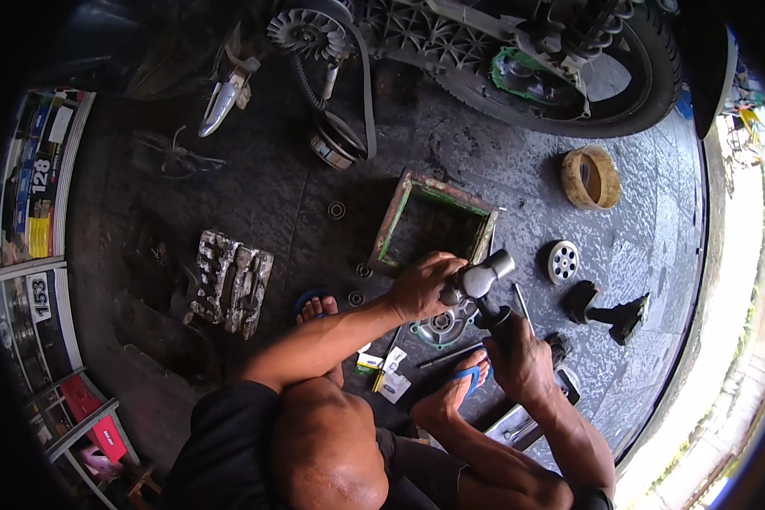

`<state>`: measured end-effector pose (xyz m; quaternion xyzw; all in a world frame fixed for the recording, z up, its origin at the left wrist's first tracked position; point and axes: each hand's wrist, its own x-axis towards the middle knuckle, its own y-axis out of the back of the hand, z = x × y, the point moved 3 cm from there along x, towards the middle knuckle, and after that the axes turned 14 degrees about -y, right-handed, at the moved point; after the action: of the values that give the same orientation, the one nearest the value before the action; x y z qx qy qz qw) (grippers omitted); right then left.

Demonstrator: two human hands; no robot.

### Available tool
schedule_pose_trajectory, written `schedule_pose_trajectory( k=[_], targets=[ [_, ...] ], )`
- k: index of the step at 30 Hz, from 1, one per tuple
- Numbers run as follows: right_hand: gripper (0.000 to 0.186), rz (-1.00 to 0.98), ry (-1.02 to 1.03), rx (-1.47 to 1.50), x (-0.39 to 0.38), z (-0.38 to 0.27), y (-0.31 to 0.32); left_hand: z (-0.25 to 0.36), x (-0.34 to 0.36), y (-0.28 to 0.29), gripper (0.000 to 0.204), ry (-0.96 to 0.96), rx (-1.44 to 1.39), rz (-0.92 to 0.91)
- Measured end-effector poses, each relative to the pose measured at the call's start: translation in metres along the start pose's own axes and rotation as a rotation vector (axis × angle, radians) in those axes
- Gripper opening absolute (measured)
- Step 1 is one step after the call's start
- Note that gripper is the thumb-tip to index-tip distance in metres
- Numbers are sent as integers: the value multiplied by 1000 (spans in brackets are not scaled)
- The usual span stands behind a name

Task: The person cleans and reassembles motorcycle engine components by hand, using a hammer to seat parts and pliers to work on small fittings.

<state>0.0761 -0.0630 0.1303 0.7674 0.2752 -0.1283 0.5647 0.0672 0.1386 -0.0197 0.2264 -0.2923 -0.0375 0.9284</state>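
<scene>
My right hand (520, 364) is wrapped round the black handle of a hammer (490, 274). The hammer's silver head is over the fingers of my left hand (423, 285). Those fingers are curled closed at the near edge of a wooden frame (391, 219); the hammer hides what they hold. Below them lies a round metal cover (441, 324) with a green edge and a bearing-like centre. A thin metal rod (523, 304) shows just above my right hand; whether I hold it, I cannot tell.
Bearings (337, 210) lie left of the frame. To the right are a holed disc (563, 262), a yellowish ring (591, 178) and a black part (610, 313). Small packets (391, 376) and a tool tray (518, 427) sit near my feet. A scooter wheel (654, 76) stands beyond; a dirty metal block (234, 280) lies left.
</scene>
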Motion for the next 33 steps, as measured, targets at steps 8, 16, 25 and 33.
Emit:
schedule_pose_trajectory(
  k=[8, 16, 25, 33],
  targets=[
    [58, 76, 70, -11, -7, 7, -11, -2, -3, -3, 61, -50, 21, -65],
    [58, 28, 46, 148, -7, 1, 14, -2, -6, -4, 67, 1, 16, -20],
    [40, -132, -113, -63, -3, -6, 3, -5, -5, -6, 61, -11, -11, 3],
    [53, 35, 74, 96, -15, -5, 7, -10, -10, -11, 65, 14, 51, -45]
  ],
)
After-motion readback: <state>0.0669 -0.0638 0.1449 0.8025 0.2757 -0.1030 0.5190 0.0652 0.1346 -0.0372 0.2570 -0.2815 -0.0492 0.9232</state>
